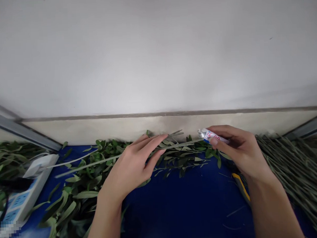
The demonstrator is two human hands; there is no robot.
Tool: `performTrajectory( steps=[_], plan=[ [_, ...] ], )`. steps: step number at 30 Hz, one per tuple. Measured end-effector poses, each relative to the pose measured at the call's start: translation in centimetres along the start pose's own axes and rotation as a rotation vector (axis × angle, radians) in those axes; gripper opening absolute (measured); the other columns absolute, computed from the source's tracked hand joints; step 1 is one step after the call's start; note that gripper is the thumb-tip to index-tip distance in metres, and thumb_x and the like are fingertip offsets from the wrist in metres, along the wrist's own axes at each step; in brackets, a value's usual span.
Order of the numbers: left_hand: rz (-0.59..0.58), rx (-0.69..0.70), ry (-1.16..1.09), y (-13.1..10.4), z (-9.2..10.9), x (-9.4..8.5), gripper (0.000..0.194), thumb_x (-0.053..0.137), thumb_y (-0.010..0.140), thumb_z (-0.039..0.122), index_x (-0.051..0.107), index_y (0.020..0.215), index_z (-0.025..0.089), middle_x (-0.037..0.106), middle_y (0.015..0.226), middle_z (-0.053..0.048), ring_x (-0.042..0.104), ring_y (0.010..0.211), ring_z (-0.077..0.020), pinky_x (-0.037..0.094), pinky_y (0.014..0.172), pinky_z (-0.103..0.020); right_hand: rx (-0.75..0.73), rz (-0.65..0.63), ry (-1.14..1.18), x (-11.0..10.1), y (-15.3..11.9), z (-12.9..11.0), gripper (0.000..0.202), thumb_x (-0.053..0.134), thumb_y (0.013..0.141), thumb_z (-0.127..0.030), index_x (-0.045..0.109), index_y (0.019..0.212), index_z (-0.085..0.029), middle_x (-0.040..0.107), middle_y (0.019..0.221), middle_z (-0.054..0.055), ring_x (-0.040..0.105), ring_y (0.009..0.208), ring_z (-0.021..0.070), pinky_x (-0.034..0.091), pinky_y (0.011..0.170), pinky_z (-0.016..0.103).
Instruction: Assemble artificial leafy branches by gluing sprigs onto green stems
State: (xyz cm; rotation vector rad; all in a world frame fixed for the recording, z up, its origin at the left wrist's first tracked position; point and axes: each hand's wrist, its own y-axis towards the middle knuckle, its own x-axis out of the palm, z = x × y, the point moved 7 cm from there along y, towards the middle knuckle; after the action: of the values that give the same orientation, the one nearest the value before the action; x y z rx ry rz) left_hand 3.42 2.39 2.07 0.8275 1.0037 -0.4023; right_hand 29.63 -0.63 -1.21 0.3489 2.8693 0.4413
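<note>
My left hand is closed around a thin grey-green stem, with its thumb and fingers on either side. The stem runs out past both sides of the hand. Pinched between the thumb and fingers of my right hand is a small white, blue and red squeeze tube. Its near end meets the right tip of the stem, though blur hides whether they touch. A few cut stem ends show just beyond my left fingertips. Leafy sprigs lie beneath and behind both hands.
Green leaves are heaped on the left of the blue table surface, beside a white power strip. Bare stems lie bundled at right. A yellow-and-black tool handle rests by my right wrist. A pale wall rises behind.
</note>
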Motion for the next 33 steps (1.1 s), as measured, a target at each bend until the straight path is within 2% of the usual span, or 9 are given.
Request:
performTrajectory(
  steps=[4, 6, 9, 12, 17, 20, 22, 28, 33],
  plan=[
    [0.01, -0.005, -0.036, 0.1, 0.1, -0.5, 0.027, 0.042, 0.107, 0.018, 0.061, 0.125, 0.023, 0.07, 0.121, -0.007, 0.071, 0.095, -0.0182, 0.056, 0.083, -0.03, 0.082, -0.022, 0.078, -0.1, 0.2, 1.5, 0.024, 0.086, 0.082, -0.041, 0.081, 0.103, -0.031, 0.08, 0.099, 0.003, 0.073, 0.089, 0.0219, 0.058, 0.072, 0.03],
    [-0.009, -0.048, -0.03, 0.3, 0.1, -0.8, 0.022, 0.038, 0.107, 0.018, 0.059, 0.111, 0.02, 0.069, 0.103, -0.005, 0.064, 0.073, -0.0144, 0.05, 0.067, -0.027, 0.109, -0.082, 0.057, 0.2, 0.1, 1.8, 0.023, 0.086, 0.082, -0.041, 0.081, 0.102, -0.031, 0.08, 0.099, 0.003, 0.073, 0.089, 0.0217, 0.057, 0.073, 0.029],
    [-0.088, -0.157, -0.048, 0.4, 0.0, -0.7, 0.017, 0.038, 0.108, 0.025, 0.053, 0.101, 0.022, 0.058, 0.076, 0.003, 0.05, 0.056, -0.0131, 0.04, 0.058, -0.027, 0.084, -0.18, 0.02, 1.0, -0.2, 1.5, 0.021, 0.086, 0.081, -0.042, 0.083, 0.097, -0.029, 0.08, 0.098, 0.004, 0.072, 0.089, 0.0225, 0.056, 0.072, 0.029],
    [-0.141, -0.215, -0.067, 0.3, -0.2, -0.2, 0.015, 0.043, 0.107, 0.036, 0.05, 0.105, 0.023, 0.058, 0.075, 0.004, 0.051, 0.056, -0.0138, 0.04, 0.059, -0.027, 0.08, -0.251, 0.019, 1.8, -0.4, 1.3, 0.022, 0.085, 0.082, -0.043, 0.083, 0.098, -0.028, 0.08, 0.099, 0.005, 0.072, 0.088, 0.0232, 0.056, 0.071, 0.03],
    [-0.068, -0.216, -0.067, 0.1, -0.9, -0.1, 0.022, 0.053, 0.105, 0.042, 0.054, 0.119, 0.025, 0.062, 0.071, 0.006, 0.057, 0.054, -0.0133, 0.042, 0.055, -0.024, 0.089, -0.286, -0.035, 2.6, -0.4, 1.7, 0.025, 0.081, 0.085, -0.045, 0.083, 0.1, -0.025, 0.08, 0.102, 0.007, 0.072, 0.088, 0.0246, 0.055, 0.07, 0.031],
    [-0.029, -0.146, -0.071, 0.3, -0.7, -0.2, 0.027, 0.053, 0.106, 0.034, 0.06, 0.131, 0.027, 0.076, 0.104, -0.002, 0.069, 0.07, -0.0144, 0.051, 0.068, -0.024, 0.087, -0.287, -0.027, 2.9, -0.2, 2.1, 0.025, 0.081, 0.086, -0.044, 0.083, 0.103, -0.026, 0.08, 0.105, 0.006, 0.072, 0.09, 0.0246, 0.055, 0.072, 0.031],
    [-0.043, -0.102, -0.103, 0.3, -0.4, -0.1, 0.033, 0.049, 0.108, 0.029, 0.062, 0.138, 0.029, 0.075, 0.122, -0.003, 0.074, 0.086, -0.0166, 0.055, 0.078, -0.025, 0.079, -0.299, -0.029, 3.2, -0.2, 2.2, 0.024, 0.081, 0.086, -0.043, 0.083, 0.103, -0.026, 0.08, 0.104, 0.006, 0.072, 0.088, 0.0242, 0.054, 0.071, 0.031],
    [-0.074, -0.125, -0.075, 0.2, -0.8, 0.2, 0.044, 0.044, 0.109, 0.031, 0.053, 0.152, 0.031, 0.077, 0.087, 0.002, 0.062, 0.06, -0.0077, 0.056, 0.07, -0.017, 0.079, -0.33, -0.015, 3.7, -0.5, 2.4, 0.025, 0.082, 0.085, -0.043, 0.084, 0.102, -0.024, 0.08, 0.094, 0.006, 0.068, 0.077, 0.0214, 0.05, 0.063, 0.03],
    [-0.062, -0.149, -0.061, 0.2, -1.0, 0.2, 0.045, 0.044, 0.109, 0.032, 0.051, 0.153, 0.032, 0.076, 0.086, 0.0, 0.066, 0.065, -0.0086, 0.058, 0.076, -0.019, 0.087, -0.321, 0.02, 3.8, -0.5, 2.3, 0.025, 0.084, 0.083, -0.042, 0.084, 0.1, -0.024, 0.079, 0.093, 0.007, 0.067, 0.076, 0.0211, 0.051, 0.062, 0.03]
  ],
)
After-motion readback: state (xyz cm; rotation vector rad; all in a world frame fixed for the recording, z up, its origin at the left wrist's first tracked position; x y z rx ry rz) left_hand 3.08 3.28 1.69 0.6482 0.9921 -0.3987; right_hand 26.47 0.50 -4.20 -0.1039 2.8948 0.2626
